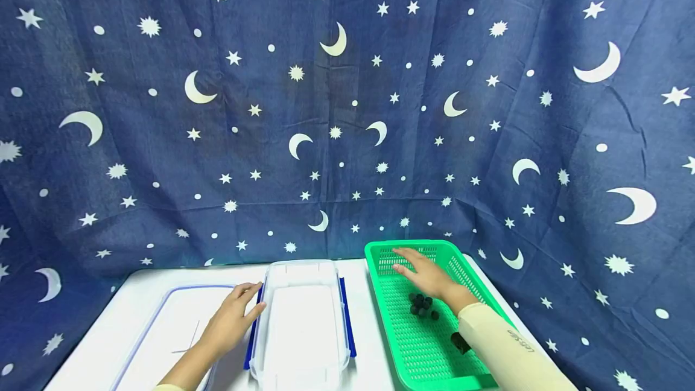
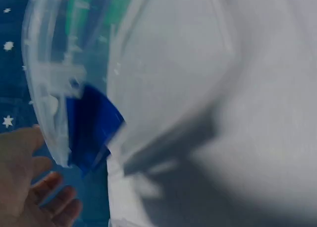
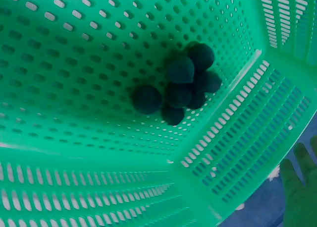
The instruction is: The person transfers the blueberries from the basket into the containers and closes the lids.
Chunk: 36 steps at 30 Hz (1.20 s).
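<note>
My left hand (image 1: 230, 318), its fingers loosely extended, is at the left side of a clear plastic container (image 1: 260, 343) with blue side latches (image 1: 348, 318). In the left wrist view, the fingers lie beside the container's corner, close to a blue latch (image 2: 91, 125). My right hand (image 1: 426, 273) reaches over a green perforated basket (image 1: 388, 324), fingers stretched toward its far end and holding nothing. Below it lies a cluster of dark, round, grape-like fruits (image 1: 420, 305). The right wrist view shows these grape-like fruits (image 3: 178, 90) near the basket's end wall, with right fingertips (image 3: 292, 175) beyond the rim.
A white lid with a bluish rim (image 1: 157, 312) lies on the white table (image 1: 355, 276) at the left, partly behind my left arm. A dark brown piece (image 1: 460, 343) sits in the basket beside my right sleeve. A starry blue curtain (image 1: 347, 186) hangs behind the table.
</note>
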{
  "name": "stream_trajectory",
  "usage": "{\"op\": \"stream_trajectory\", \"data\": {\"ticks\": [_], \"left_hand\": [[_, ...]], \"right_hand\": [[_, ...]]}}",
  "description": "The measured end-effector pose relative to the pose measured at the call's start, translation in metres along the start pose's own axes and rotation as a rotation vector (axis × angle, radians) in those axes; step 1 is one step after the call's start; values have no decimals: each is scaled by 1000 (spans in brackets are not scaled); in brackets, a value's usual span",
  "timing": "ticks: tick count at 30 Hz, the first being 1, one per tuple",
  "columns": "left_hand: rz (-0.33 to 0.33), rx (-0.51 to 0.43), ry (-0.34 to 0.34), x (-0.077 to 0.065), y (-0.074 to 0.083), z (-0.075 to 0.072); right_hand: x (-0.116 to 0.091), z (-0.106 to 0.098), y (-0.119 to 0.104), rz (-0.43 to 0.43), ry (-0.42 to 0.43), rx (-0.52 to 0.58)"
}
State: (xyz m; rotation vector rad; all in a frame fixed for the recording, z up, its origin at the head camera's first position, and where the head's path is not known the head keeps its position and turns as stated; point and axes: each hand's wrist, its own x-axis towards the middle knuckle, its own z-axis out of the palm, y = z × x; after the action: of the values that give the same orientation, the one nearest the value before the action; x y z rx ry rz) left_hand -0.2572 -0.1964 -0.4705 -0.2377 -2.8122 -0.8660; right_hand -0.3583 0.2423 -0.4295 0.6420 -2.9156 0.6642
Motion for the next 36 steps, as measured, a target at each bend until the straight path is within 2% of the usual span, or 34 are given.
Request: {"op": "stream_trajectory", "data": {"ticks": [6,13,23,28,36], "left_hand": [[-82,-112,32,0,5,1],[-251,-403,33,0,10,1],[-390,-490,7,-6,9,-4],[-416,-535,17,-6,9,-1],[-445,-600,17,-6,9,5]], "right_hand": [[0,3,10,79,56,116],[-1,7,21,111,129,177],[-6,11,36,190,152,214],[-13,12,46,207,164,209],[-24,15,50,248,114,164]]}}
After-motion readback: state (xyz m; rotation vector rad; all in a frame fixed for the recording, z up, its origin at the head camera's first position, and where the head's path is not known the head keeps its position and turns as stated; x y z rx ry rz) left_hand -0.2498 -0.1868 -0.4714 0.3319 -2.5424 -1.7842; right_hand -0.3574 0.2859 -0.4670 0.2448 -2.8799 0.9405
